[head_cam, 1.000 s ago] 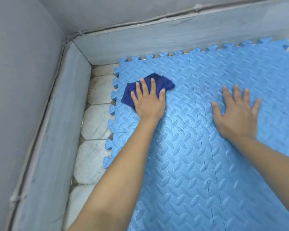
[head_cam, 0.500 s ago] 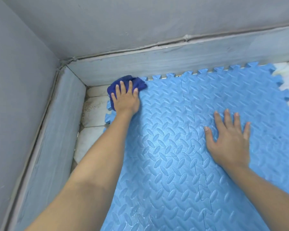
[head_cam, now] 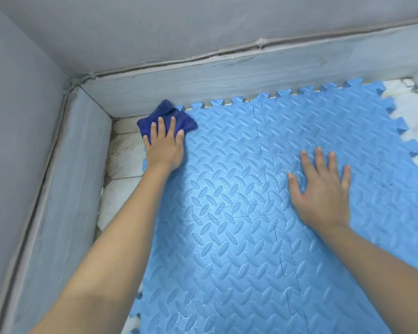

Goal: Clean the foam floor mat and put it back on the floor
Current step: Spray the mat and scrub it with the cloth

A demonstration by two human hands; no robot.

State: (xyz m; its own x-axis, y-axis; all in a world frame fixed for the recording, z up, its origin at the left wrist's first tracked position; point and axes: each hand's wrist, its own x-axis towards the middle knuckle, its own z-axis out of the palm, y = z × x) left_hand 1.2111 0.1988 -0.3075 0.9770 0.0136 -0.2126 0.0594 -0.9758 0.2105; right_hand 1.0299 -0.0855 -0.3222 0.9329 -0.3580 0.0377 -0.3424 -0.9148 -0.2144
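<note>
1. Grey walls are meeting in a corner over a white tiled floor (head_cam: 123, 162), where the light blue interlocking foam floor mat (head_cam: 239, 237) is lying flat, its toothed edge close to the skirting.
2. Risk, as I judge it: hard wiping at the corner could be lifting or separating the puzzle seams (foam flexes easily).
3. Left hand (head_cam: 163, 150) is pressing a crumpled dark blue cloth (head_cam: 167, 116) onto the mat's far-left corner, fingers straight.
4. Right hand (head_cam: 321, 191) is lying spread flat on the mat, holding nothing.
</note>
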